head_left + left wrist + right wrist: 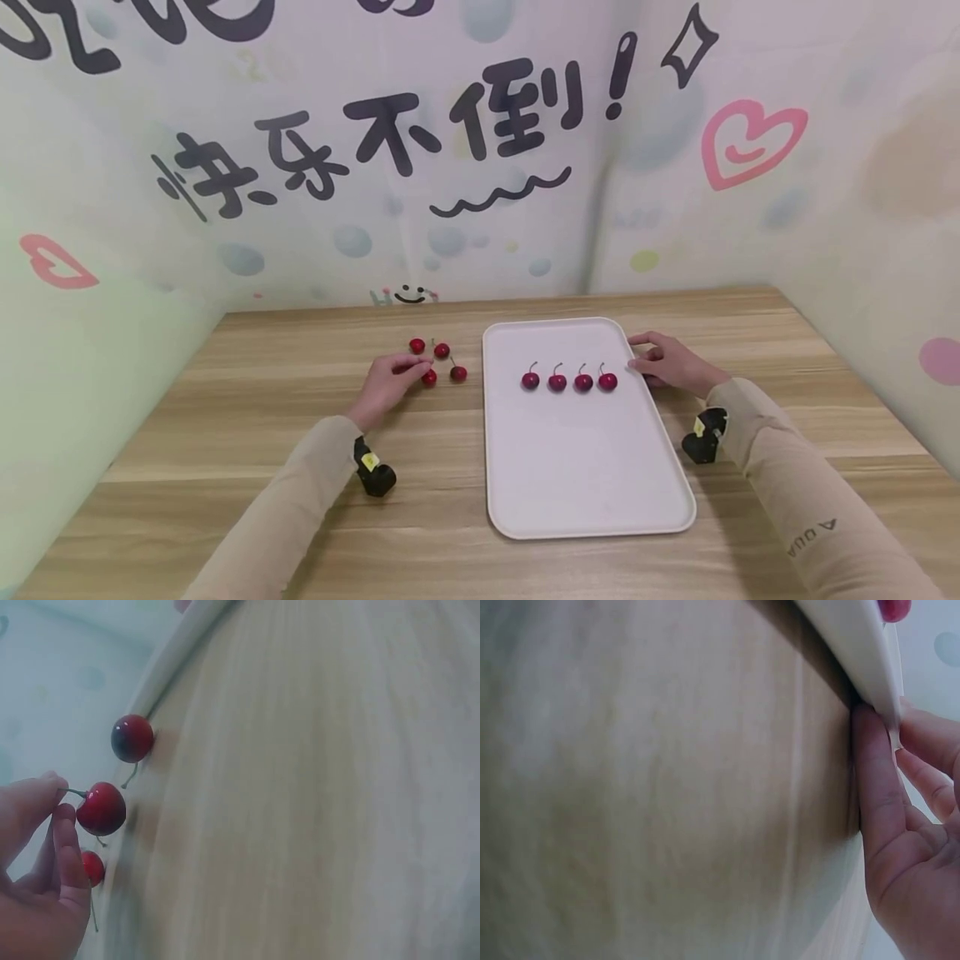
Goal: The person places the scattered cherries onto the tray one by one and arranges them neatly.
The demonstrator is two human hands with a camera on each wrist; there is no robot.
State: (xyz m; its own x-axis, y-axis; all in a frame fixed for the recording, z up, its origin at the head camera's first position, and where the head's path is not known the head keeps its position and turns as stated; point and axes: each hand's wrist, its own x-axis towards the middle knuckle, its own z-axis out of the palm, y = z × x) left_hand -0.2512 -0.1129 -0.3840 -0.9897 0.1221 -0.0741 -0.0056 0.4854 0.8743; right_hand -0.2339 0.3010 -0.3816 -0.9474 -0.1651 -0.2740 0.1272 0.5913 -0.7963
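My left hand pinches the stem of a red cherry between thumb and fingertips, left of the tray. Three other cherries lie around it on the wood, among them one with a dark side and one partly behind the fingers. My right hand grips the right rim of a white tray, with a digit on each side of the edge in the right wrist view. A row of several dark red cherries, stems up, runs across the tray's upper half.
The wooden table carries the tray right of its middle. A printed white curtain with writing and hearts closes off the back and sides. Black wrist cameras are strapped at both sleeves.
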